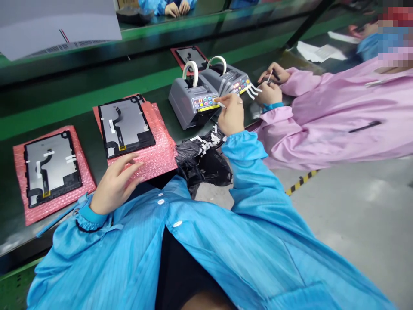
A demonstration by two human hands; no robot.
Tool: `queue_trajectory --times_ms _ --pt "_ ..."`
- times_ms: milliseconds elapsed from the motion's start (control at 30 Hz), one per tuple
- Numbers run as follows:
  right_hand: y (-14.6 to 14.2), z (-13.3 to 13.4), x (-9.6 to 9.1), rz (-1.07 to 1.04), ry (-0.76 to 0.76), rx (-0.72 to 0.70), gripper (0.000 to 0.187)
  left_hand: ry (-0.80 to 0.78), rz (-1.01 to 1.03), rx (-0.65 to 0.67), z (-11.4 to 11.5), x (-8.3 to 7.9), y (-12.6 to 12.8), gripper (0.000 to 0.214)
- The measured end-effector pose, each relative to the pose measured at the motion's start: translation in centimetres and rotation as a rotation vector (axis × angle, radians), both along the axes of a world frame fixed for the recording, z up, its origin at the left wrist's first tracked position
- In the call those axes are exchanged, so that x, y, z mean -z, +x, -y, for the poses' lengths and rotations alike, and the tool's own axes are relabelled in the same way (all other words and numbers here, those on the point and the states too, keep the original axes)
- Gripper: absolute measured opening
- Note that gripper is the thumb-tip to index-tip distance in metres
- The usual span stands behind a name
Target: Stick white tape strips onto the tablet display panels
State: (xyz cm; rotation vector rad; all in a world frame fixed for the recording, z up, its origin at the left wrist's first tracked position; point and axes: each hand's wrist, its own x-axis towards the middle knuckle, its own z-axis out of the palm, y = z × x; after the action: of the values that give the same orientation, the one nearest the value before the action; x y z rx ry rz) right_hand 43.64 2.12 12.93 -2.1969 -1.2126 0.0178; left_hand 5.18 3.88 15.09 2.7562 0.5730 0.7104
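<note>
Right hand [232, 115] seemingly pinches white tape strip [221, 103]; expect limpness, hold its end. Left hand [112, 186], unclenched, overlaps pink bubble-wrap [158, 158] near bench's [87, 137] front edge.

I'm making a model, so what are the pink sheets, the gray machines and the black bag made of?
The pink sheets look like shiny plastic bubble wrap: little bumps catch the light. The gray machines are probably hard, matte plastic with smooth sides, though painted metal is possible. The black bag seems thin, glossy plastic: it's crumpled and shiny.
</note>
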Motion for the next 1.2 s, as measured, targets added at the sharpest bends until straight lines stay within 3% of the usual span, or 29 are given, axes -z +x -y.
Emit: queue_trajectory --times_ms 233,400,500,567,633,767,867,967,1033,1133,1200 --pt "1.3 -0.9 2.3 0.183 -0.001 -0.042 0.037 0.01 -0.012 -0.027 -0.4 0.1 -0.4 0.031" --pt "3.0 -0.5 2.9 0.171 0.029 -0.083 0.031 0.016 0.01 0.001 -0.6 0.4 -0.1 0.03" --pt "3.6 0.6 3.4 0.102 0.16 0.043 0.023 0.005 0.02 -0.002 -0.6 0.5 -0.4 0.031" --pt "3.1 1.2 3.9 -0.037 0.253 0.198 0.025 -0.002 0.021 -0.009 -0.6 0.6 -0.6 0.031" --pt "1.8 1.3 4.3 -0.323 0.252 0.28 0.037 -0.001 0.026 -0.012 -0.5 0.6 -0.7 0.031" --pt "-1.7 0.7 4.0 -1.01 0.182 0.245 0.051 -0.008 0.036 -0.003 -0.5 0.7 -0.7 0.03" --pt "-3.3 -0.2 3.4 -1.219 0.228 0.252 0.042 -0.015 0.033 0.0 -0.5 0.8 -0.7 0.029" --pt "-3.6 -0.9 3.3 -1.185 0.314 0.297 0.024 -0.007 0.031 0.003 -0.6 0.8 -0.7 0.029" --pt "-3.5 -0.7 3.4 -1.072 0.394 0.326 0.024 -0.005 0.027 0.006 -0.7 0.8 -0.7 0.029" --pt "-3.2 1.6 4.0 -0.832 0.441 0.294 0.018 -0.013 0.019 0.008 -0.8 0.8 -0.7 0.029" --pt "-3.1 4.3 4.6 -0.678 0.328 0.25 0.01 -0.015 0.017 0.008 -0.8 0.8 -0.7 0.03"
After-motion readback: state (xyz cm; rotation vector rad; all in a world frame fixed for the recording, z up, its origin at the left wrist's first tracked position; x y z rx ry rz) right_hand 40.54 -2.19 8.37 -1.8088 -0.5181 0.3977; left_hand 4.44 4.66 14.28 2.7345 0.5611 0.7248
